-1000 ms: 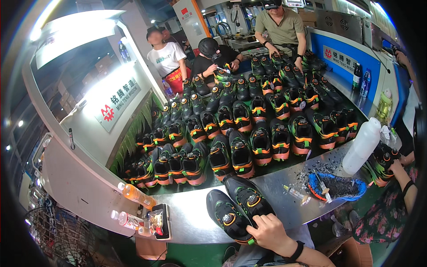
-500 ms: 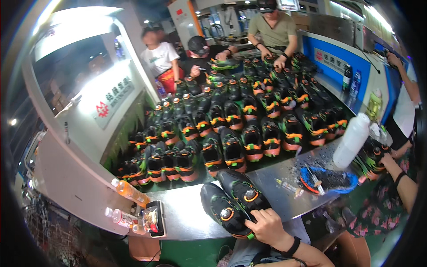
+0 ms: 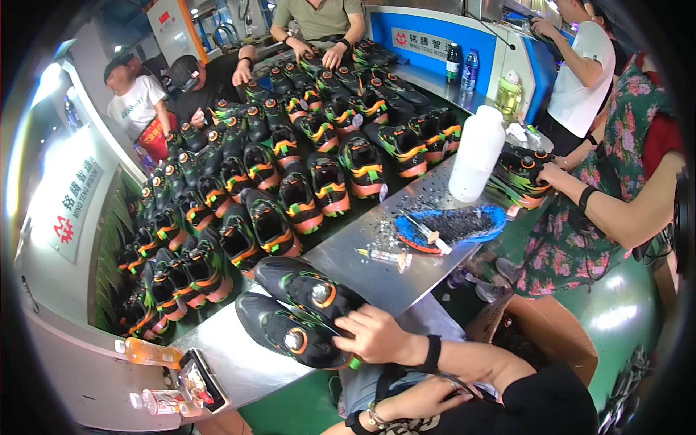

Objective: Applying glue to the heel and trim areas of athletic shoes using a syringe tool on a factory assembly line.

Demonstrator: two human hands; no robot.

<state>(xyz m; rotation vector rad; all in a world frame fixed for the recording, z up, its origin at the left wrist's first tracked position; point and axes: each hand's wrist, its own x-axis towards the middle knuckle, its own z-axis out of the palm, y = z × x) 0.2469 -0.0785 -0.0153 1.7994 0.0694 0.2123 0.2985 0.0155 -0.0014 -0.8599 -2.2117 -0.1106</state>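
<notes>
A pair of black sneakers with green and orange trim lies side by side on the metal table: a nearer sneaker (image 3: 279,330) and a farther sneaker (image 3: 304,286). Each has a round silver dial ringed in orange. My right hand (image 3: 377,335), with a black wristband, has its fingers curled over the heel end of the nearer sneaker, close to the farther one's heel. Low in the view, my left hand (image 3: 428,399) lies beside my right forearm, fingers loosely stretched, with no object visible in it.
Rows of matching sneakers (image 3: 293,199) fill the green surface beyond the metal table (image 3: 348,250). To the right are a white bottle (image 3: 476,156), a blue insole heaped with dark bits (image 3: 464,226) and a syringe (image 3: 384,257). A phone (image 3: 203,380) sits left. Co-workers handle sneakers at the back and right.
The view has turned to the right, so the table and sneakers sit further left in it. My left hand now shows. My right hand stays on the sneakers.
</notes>
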